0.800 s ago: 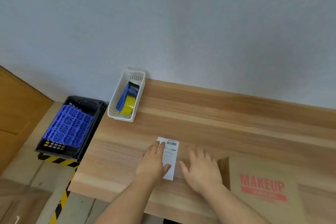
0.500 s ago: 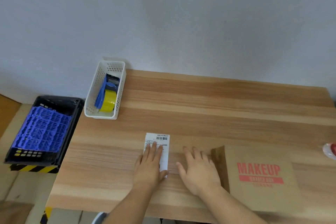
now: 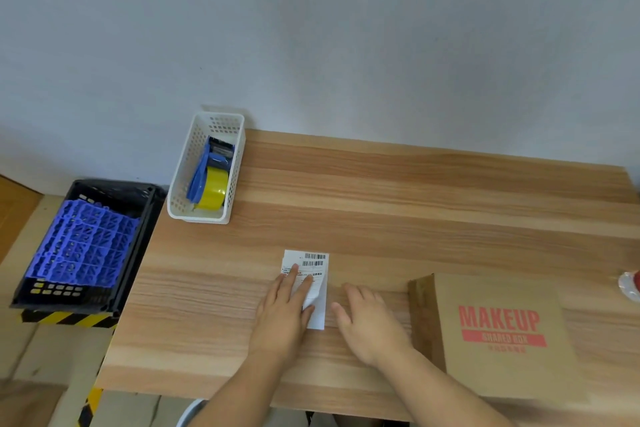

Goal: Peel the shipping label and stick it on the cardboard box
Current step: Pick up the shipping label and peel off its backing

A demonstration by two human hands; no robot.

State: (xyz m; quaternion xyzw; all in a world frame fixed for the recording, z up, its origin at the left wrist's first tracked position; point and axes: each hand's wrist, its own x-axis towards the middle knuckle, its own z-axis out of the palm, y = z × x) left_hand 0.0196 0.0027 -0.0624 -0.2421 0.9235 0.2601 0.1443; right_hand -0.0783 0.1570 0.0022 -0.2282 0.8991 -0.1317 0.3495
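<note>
A white shipping label with barcodes lies flat on the wooden table, near the front middle. My left hand rests palm down on its lower left part, fingers spread over the print. Just to the right, my right hand lies flat on the bare wood, close to the label's right edge but apart from it. A brown cardboard box printed "MAKEUP" in red stands to the right of my right hand.
A white perforated basket at the table's back left holds a blue tape dispenser with a yellow roll. A black crate with blue plastic pieces sits on the floor to the left. A small red and white object shows at the right edge.
The view has swung to the right and downward, bringing more of the table and box into sight. Both hands stay flat, the left one on the label.
</note>
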